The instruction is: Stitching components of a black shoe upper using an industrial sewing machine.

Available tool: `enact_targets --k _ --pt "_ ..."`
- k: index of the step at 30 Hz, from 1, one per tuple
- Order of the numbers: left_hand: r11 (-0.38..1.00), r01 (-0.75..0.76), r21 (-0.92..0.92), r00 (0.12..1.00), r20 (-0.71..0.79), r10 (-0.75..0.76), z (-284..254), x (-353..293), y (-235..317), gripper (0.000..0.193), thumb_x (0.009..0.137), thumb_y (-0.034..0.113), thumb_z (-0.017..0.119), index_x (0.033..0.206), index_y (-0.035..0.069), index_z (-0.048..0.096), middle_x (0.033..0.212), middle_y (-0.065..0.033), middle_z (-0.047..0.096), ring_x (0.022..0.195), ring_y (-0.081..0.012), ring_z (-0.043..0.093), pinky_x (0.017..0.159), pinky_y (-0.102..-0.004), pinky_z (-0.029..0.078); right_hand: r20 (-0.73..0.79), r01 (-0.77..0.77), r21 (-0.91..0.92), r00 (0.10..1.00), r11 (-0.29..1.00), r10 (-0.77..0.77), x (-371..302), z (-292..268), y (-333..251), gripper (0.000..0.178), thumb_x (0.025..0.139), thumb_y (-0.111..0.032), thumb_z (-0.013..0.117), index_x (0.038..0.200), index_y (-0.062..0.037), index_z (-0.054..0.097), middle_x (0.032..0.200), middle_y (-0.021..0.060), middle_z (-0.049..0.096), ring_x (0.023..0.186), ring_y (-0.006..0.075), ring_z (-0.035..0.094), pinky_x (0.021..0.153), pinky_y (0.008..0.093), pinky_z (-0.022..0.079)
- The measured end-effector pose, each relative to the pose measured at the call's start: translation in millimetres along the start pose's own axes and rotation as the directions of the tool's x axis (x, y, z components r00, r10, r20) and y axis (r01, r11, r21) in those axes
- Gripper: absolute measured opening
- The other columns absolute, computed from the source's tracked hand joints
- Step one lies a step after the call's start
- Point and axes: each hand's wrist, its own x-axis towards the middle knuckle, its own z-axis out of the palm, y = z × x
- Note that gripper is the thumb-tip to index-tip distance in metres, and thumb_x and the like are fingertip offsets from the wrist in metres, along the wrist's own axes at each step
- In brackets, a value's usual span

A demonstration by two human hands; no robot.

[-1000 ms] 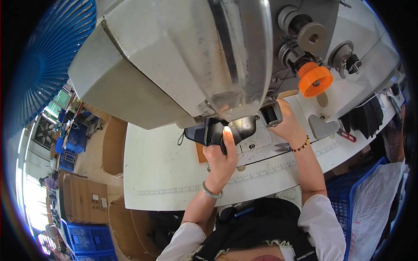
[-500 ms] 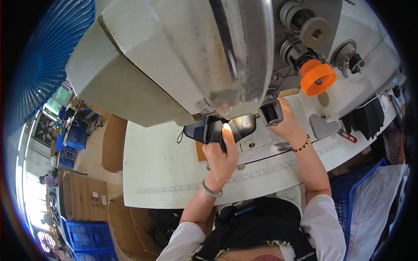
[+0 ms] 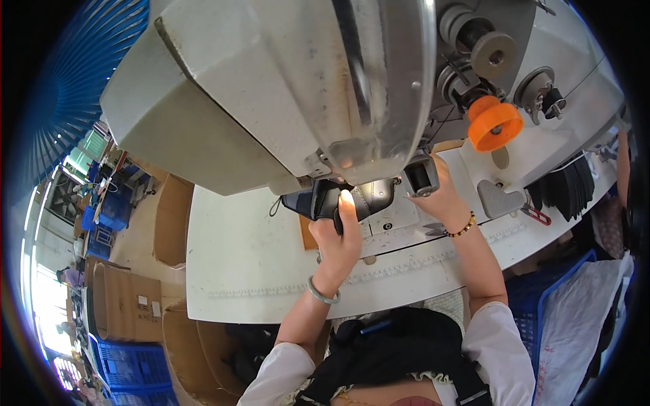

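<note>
My left hand (image 3: 336, 237) is closed on a black leather shoe upper (image 3: 376, 197), thumb on top, under the sewing machine head (image 3: 271, 101). The upper has a stitched seam, and a thin dark loop (image 3: 275, 206) sticks out at its left end. Its far side is hidden by the machine. To the right, my right hand (image 3: 443, 196) is beside a dark roller part of the machine (image 3: 421, 176), which covers its fingers. Whether they grip anything does not show. Grey-bladed snips (image 3: 433, 230) lie by my right wrist.
An orange knob (image 3: 495, 124) juts from the machine. Black cut pieces (image 3: 565, 189) and a red-handled cutter (image 3: 536, 214) lie on the right of the white table (image 3: 230, 257). Blue crates (image 3: 135, 365) and cardboard boxes (image 3: 128, 301) stand left; a blue fan (image 3: 88, 88) is at upper left.
The upper and my left hand sit slightly farther left in the picture, as does the table. Another person's arm now shows at the right edge.
</note>
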Motion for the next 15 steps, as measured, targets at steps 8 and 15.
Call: enact_targets --k 8,15 --pt "0.996 0.086 -0.037 0.996 0.039 -0.085 -4.6 -1.9 -3.6 0.022 0.087 0.010 0.047 0.070 -0.004 0.052 0.048 -0.0003 0.040 0.044 -0.0067 0.035 0.040 -0.0256 0.026 -0.028 -0.013 0.005 1.000 1.000 0.013 -2.1 4.8 -0.9 0.032 0.054 0.007 0.057 0.085 -0.0021 0.058 0.086 0.0085 0.058 0.087 0.0282 0.055 0.069 0.0353 0.048" --pt "0.979 0.194 -0.054 0.981 0.027 -0.193 -2.9 -0.8 -0.9 0.032 0.088 0.013 0.047 0.059 -0.003 0.046 0.046 0.0010 0.040 0.043 -0.0054 0.034 0.039 -0.0255 0.026 0.031 0.136 -0.111 0.991 0.984 -0.134 -13.9 12.6 -2.0 0.023 0.057 0.001 0.060 0.079 -0.0035 0.056 0.086 0.0058 0.058 0.084 0.0230 0.055 0.072 0.0340 0.047"
